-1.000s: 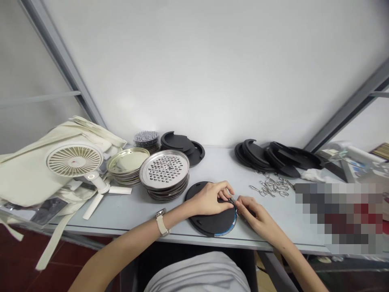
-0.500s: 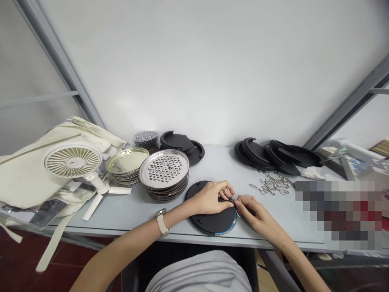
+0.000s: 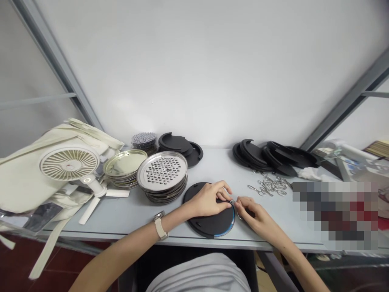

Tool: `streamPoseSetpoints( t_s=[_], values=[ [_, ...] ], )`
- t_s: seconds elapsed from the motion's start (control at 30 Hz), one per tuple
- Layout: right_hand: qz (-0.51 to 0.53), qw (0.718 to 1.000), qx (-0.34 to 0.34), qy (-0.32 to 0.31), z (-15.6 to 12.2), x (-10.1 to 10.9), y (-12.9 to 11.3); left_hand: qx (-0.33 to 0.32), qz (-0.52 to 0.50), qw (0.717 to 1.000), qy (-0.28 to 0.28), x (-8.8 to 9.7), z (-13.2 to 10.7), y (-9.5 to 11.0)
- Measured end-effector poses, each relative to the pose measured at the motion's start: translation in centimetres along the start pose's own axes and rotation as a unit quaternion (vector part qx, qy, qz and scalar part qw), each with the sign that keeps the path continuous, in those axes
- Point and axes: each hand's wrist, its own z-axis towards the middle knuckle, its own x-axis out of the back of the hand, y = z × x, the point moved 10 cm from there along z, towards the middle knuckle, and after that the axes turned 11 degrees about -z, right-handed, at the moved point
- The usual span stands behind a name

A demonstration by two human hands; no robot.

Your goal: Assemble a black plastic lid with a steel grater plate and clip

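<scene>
A black round plastic disc (image 3: pixel 209 227) with a blue strip along its right edge lies near the table's front. My left hand (image 3: pixel 209 199) rests on top of it, thumb and fingers closed at its right rim. Just right of that rim, my right hand (image 3: pixel 253 213) pinches a small metal ring clip (image 3: pixel 239 216), mostly hidden by the fingers. Both hands' fingertips nearly meet there. Farther back lies a loose heap of similar silver ring clips (image 3: pixel 271 184).
Left of the disc stand stacked metal grater plates (image 3: pixel 162 172) and gold-toned lids (image 3: pixel 125 164). A white fan (image 3: pixel 70 164) sits beside a cream bag (image 3: pixel 24 170). More black round pieces (image 3: pixel 174 142) lie near the wall, with others (image 3: pixel 255 153) at the right. A pixelated patch covers the table's right side.
The view has shifted slightly. Both hands stay at the disc's right rim, and the fingertips have moved only a little; the small metal clip remains between the right fingers.
</scene>
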Motion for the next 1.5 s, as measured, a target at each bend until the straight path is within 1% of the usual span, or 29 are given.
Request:
streamPoseSetpoints(
  t_s=[0.17, 0.37, 0.5, 0.6, 0.93, 1.17, 1.5],
  values=[
    [0.002, 1.0, -0.006, -0.005, -0.1, -0.2, 0.2, 0.014, 0.013, 1.0, 0.001, 0.2, -0.2, 0.2],
    [-0.015, 1.0, 0.0, -0.004, 0.1, -0.4, 0.0, 0.007, 0.045, 0.999, 0.009, 0.0, -0.4, 1.0],
    [-0.019, 1.0, 0.02, -0.013, 0.0, -0.6, -0.2, 0.009, 0.031, 0.999, -0.002, -0.4, -0.5, 0.9],
    [-0.018, 0.999, 0.027, -0.02, 0.0, -0.7, -0.2, 0.011, 0.027, 1.0, -0.001, -0.3, -0.4, 0.8],
    [-0.017, 0.999, 0.021, -0.017, 0.1, -0.8, -0.1, 0.013, -0.007, 1.0, 0.001, -0.2, -0.4, 0.5],
    [-0.008, 1.0, 0.019, -0.024, 0.0, -0.9, 0.1, 0.012, -0.008, 1.0, 0.001, -0.3, -0.3, 0.4],
    [0.008, 1.0, 0.008, -0.016, 0.0, -0.6, 0.3, 0.017, -0.006, 1.0, 0.005, -0.3, -0.3, 0.5]
  ],
)
